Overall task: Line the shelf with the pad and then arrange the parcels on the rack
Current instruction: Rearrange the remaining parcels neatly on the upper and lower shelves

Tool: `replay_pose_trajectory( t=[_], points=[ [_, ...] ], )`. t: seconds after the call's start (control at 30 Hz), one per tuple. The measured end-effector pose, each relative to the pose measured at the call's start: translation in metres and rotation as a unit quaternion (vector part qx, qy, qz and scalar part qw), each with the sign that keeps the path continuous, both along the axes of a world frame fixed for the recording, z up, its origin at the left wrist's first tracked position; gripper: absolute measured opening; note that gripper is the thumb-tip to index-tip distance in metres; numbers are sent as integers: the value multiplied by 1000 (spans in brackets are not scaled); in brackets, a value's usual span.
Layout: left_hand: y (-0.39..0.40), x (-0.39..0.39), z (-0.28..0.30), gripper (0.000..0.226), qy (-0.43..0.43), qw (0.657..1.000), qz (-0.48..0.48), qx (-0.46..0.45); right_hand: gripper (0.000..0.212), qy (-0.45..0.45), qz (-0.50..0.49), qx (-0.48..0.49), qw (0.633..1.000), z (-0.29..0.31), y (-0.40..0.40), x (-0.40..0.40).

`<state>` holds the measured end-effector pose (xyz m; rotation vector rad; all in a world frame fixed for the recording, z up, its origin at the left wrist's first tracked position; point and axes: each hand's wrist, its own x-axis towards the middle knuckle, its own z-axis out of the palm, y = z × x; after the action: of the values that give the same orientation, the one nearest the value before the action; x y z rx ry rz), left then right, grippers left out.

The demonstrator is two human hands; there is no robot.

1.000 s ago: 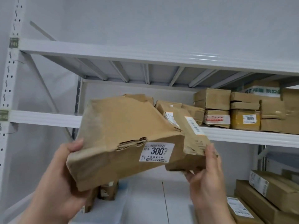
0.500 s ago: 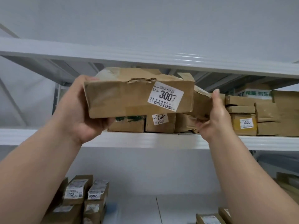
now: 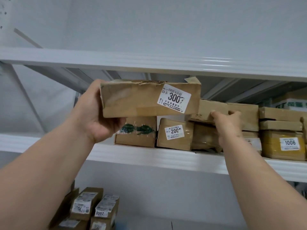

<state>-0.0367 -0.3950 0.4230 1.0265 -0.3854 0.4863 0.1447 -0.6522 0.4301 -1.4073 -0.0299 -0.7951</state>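
My left hand (image 3: 97,117) grips the left end of a worn brown parcel labelled 3007 (image 3: 141,100), held level above the row on the middle shelf (image 3: 149,157). To its right my right hand (image 3: 228,125) holds the front edge of a second flat brown parcel (image 3: 239,112), which lies on top of the parcels stacked there. Below sit a parcel with green marking (image 3: 136,135) and a parcel labelled 200 (image 3: 174,134). No pad is visible.
More parcels fill the shelf's right side, among them a yellow parcel labelled 1006 (image 3: 282,145). The upper shelf beam (image 3: 149,62) hangs close above the held parcel. Several labelled boxes (image 3: 93,211) stand on the level below, at lower left.
Both hands rose from below the shelf to its level. The two parcels have come apart: the right one now rests on the stack, further right, and the 3007 parcel stays in the left hand.
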Motion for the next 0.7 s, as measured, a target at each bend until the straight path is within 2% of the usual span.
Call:
replay_pose_trajectory(
  t=[0.13,0.23,0.33,0.37,0.43,0.47,0.53,0.6,0.7],
  points=[
    [-8,7,-1,17,0,1000,12,3,65,18,-148,-88,985,-6,0,15],
    [-11,11,-1,19,0,1000,13,14,61,22,-187,-120,975,-10,0,18],
    [-11,15,-2,19,-4,999,18,27,53,-52,-188,-108,975,-12,8,12],
    [-9,15,-4,18,-10,999,17,31,48,-102,-147,-89,980,-12,13,2],
    [-6,17,-9,18,-21,999,21,35,34,-191,30,-31,981,-14,27,-28],
    [-4,16,-14,20,-28,998,29,37,31,-209,152,3,966,-17,34,-49],
    [0,13,-24,22,-42,997,50,46,45,-187,369,28,910,-23,45,-80],
    [7,7,-36,24,-54,993,76,65,55,-146,452,10,880,-29,54,-94],
    [24,-4,-56,36,-54,990,89,95,34,-105,487,3,867,-44,70,-102]
  ],
)
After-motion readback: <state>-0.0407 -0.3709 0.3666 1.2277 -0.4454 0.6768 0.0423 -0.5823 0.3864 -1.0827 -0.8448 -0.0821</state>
